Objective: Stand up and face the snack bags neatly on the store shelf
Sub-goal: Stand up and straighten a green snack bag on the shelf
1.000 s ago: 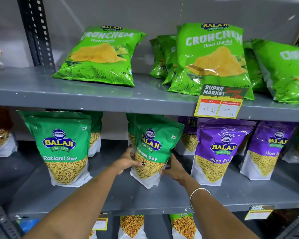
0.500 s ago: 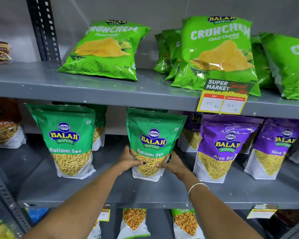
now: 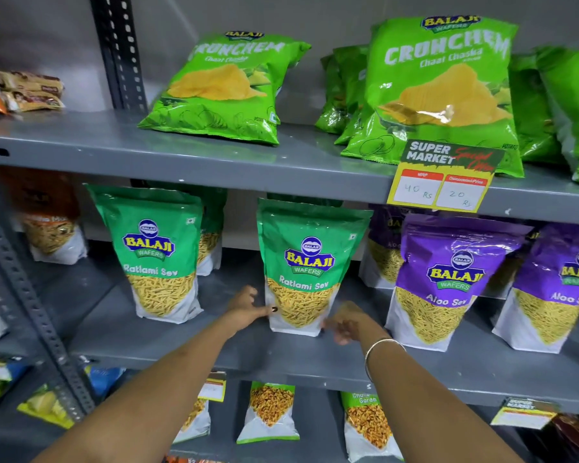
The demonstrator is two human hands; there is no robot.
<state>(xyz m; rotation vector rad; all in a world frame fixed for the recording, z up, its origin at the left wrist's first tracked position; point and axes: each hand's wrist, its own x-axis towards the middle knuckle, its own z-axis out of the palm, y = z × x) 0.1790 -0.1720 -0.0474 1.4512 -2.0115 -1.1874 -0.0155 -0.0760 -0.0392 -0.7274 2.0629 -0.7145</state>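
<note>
A person's left hand (image 3: 248, 307) rests flat against the lower left edge of an upright green-and-white Ratlami Sev pouch (image 3: 306, 265), thumb on its front and fingers spread rather than clamped. The right hand (image 3: 346, 320), blurred and loosely open with a silver bangle (image 3: 380, 350) at the wrist, hovers at the pouch's lower right corner; whether it touches cannot be told. The pouch stands label-forward on the grey metal middle shelf (image 3: 181, 342), between a matching green Ratlami Sev pouch (image 3: 157, 252) on the left and a purple Aloo Sev pouch (image 3: 448, 279) on the right. On the shelf above, bright green Crunchem crisp bags (image 3: 445, 91) lean behind a yellow price tag (image 3: 443, 182).
</note>
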